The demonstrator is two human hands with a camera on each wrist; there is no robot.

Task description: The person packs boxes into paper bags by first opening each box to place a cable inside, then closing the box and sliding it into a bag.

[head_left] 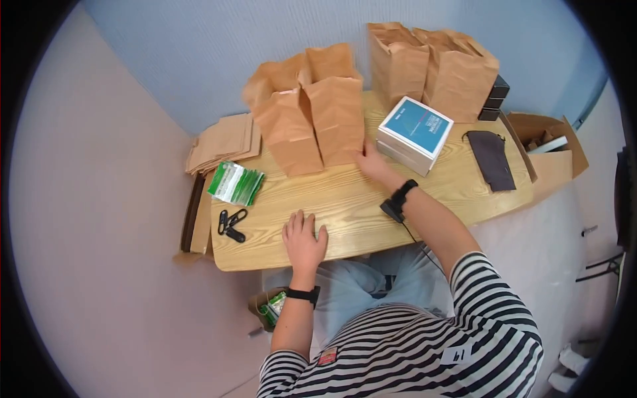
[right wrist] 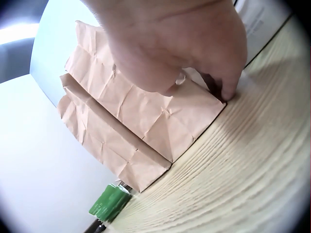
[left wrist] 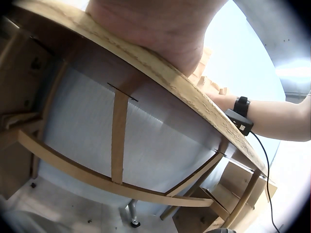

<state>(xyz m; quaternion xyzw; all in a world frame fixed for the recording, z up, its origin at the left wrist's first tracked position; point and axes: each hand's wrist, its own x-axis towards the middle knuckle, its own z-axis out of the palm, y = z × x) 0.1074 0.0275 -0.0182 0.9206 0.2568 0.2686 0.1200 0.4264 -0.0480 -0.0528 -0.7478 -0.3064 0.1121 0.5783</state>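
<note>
My left hand (head_left: 304,240) lies flat near the table's front edge, fingers spread and holding nothing; in the left wrist view the heel of the hand (left wrist: 160,34) rests on that edge. My right hand (head_left: 375,164) is at the lower right corner of a standing brown paper bag (head_left: 337,123). In the right wrist view its thumb lies against the front of the bag (right wrist: 146,109), and the curled fingers (right wrist: 229,90) reach round the bottom corner, partly hidden. A second paper bag (head_left: 290,136) stands close on the left. Just right of the hand sits a white box with a blue top (head_left: 415,126).
Two more paper bags (head_left: 458,76) stand behind the box, with black boxes (head_left: 494,99) beside them. A dark pouch (head_left: 490,159) lies at right. Folded bags (head_left: 225,140), green packets (head_left: 237,183) and black clips (head_left: 232,225) lie at left. Cardboard boxes (head_left: 554,166) flank the wooden table (head_left: 358,212).
</note>
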